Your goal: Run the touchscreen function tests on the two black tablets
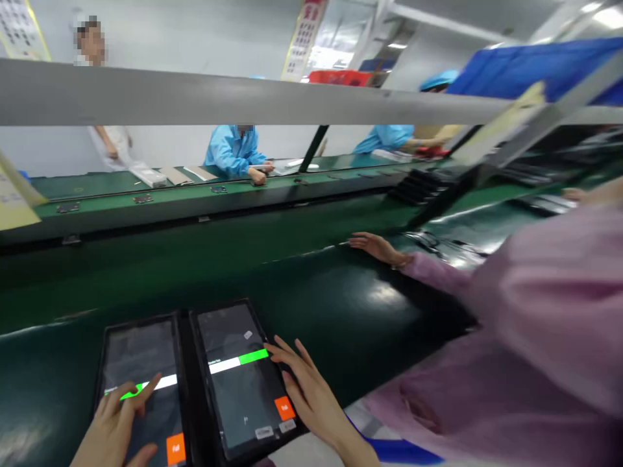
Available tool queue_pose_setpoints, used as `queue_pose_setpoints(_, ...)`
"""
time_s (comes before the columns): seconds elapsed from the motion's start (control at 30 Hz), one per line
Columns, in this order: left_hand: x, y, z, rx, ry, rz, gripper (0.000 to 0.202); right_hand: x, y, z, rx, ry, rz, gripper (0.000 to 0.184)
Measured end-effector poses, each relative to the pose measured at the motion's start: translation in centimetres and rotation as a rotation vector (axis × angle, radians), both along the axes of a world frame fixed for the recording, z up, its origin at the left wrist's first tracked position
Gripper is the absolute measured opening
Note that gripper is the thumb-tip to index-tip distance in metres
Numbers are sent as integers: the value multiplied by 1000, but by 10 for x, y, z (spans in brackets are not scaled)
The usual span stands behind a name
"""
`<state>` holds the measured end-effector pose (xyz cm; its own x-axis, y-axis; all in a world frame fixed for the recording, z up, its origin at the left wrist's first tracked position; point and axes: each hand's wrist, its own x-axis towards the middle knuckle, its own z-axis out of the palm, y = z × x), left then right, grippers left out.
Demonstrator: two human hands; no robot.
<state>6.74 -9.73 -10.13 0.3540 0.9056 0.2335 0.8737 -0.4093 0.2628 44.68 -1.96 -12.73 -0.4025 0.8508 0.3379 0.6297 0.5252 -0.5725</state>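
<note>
Two dark tablets lie side by side on the green bench at the lower left. On the left tablet (146, 350), my left hand (119, 415) rests with its index finger stretched onto a green and white bar. Over the edge of the right tablet (233, 402) reaches my right hand (309, 389), fingers spread, one fingertip at the green end of a similar bar. Each screen also shows an orange square near its lower right corner. Neither hand holds anything.
A person in a pink sleeve (438, 272) sits close on my right, one hand on the bench (302, 285). A grey beam (243, 97) crosses ahead. Beyond it, small boards (143, 198) lie along a green line where people in blue work. Dark stacked trays (418, 187) stand right.
</note>
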Motion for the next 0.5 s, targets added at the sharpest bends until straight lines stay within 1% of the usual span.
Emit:
queue_pose_setpoints(0.03, 4, 3, 5, 2, 19, -35, 56, 1, -2, -3, -10, 11, -15, 29)
queue_pose_setpoints(0.1, 5, 8, 13, 10, 61, -99, 60, 3, -6, -8, -36, 30, -45, 30)
queue_pose_setpoints(0.17, -3, 9, 16, 9, 73, -140, 61, 7, -11, -12, -64, 48, -91, 32)
queue_pose_setpoints(0.2, -8, 6, 17, 14, 61, -138, 59, 10, -14, -14, -84, 60, -127, 31)
queue_pose_setpoints(0.23, -15, 3, 16, 26, 43, -113, 56, 13, -17, -17, -113, 76, -177, 31)
queue_pose_setpoints(0.3, -26, -9, 14, 50, -2, -9, 48, 16, -24, -23, -195, 114, -307, 34)
queue_pose_setpoints(0.37, -32, -21, 9, 32, -61, 150, 39, 15, -29, -31, -292, 157, -439, 42)
queue_pose_setpoints(0.43, -31, -29, 4, -10, -126, 288, 38, 11, -33, -38, -374, 197, -516, 52)
queue_pose_setpoints(0.47, -26, -30, 3, -17, -142, 303, 41, 8, -34, -41, -403, 213, -535, 55)
queue_pose_setpoints(0.5, -20, -29, 2, -19, -134, 269, 46, 5, -35, -43, -425, 226, -548, 57)
